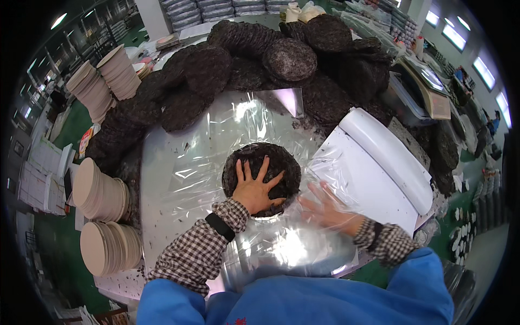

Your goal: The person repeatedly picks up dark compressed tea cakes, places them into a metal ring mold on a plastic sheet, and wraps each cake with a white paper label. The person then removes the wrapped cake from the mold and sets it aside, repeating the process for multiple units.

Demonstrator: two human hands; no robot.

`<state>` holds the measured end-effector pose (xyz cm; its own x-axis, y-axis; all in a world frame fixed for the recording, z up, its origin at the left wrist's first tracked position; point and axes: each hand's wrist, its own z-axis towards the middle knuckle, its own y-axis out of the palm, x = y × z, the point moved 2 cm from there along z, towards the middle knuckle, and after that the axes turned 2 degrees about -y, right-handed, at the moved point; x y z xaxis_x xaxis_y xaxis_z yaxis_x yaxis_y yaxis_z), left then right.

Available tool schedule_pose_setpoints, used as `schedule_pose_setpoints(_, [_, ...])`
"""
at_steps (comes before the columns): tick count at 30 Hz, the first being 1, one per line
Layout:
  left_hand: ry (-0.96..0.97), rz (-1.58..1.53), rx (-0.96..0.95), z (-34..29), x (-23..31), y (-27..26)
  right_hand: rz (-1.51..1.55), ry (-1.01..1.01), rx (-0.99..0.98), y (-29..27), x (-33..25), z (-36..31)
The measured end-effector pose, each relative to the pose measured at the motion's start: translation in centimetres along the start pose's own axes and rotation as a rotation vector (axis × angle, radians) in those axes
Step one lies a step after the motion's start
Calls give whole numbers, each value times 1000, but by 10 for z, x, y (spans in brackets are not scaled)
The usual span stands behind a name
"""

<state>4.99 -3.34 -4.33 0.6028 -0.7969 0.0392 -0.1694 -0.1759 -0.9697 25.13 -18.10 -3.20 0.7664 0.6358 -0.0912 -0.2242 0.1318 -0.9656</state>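
With the left hand (255, 192) spread over the dark disc (287, 160), the splayed right hand (332, 210) might crease the clear film (344, 184) by tugging unevenly.

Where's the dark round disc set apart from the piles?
Near the head view's centre, the dark round disc lies under the spread left hand, left of the right hand, amid clear plastic film.

Light reaches me from windows (485, 72) at upper right and a lamp (58, 21) at upper left. White glare streaks the clear plastic (197, 168) around my crisp left hand (254, 190); my right hand (331, 210) is blurred and hazy. The dark disc (287, 157) swallows detail, and edges bend into a black rim.
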Motion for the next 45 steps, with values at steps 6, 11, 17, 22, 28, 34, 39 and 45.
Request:
schedule_pose_setpoints(6, [92,-1856,388,-11,-58,-1,59,10,103,11,-16,102])
schedule_pose_setpoints(11, [144,-1619,-105,-156,31,-30,289,270,-606,2,-20,122])
schedule_pose_setpoints(17, [195,-972,563,-110,29,-9,204,175,-505,19,-17,104])
schedule_pose_setpoints(22, [135,-501,960,-47,14,-26,296,257,-369,-9,-13,93])
schedule_pose_setpoints(28, [-173,-131,421,-39,16,-7,292,1021,-264,-74,56,77])
schedule_pose_setpoints(34, [296,-1107,-304,-53,-63,-60,272,323,-117,16,-15,101])
schedule_pose_setpoints(39, [-103,-1158,185,-46,-112,-48,541,447,-125,-7,-16,111])
schedule_pose_setpoints(45, [52,-744,154,-47,-6,-21,1380,533,350,10,17,86])
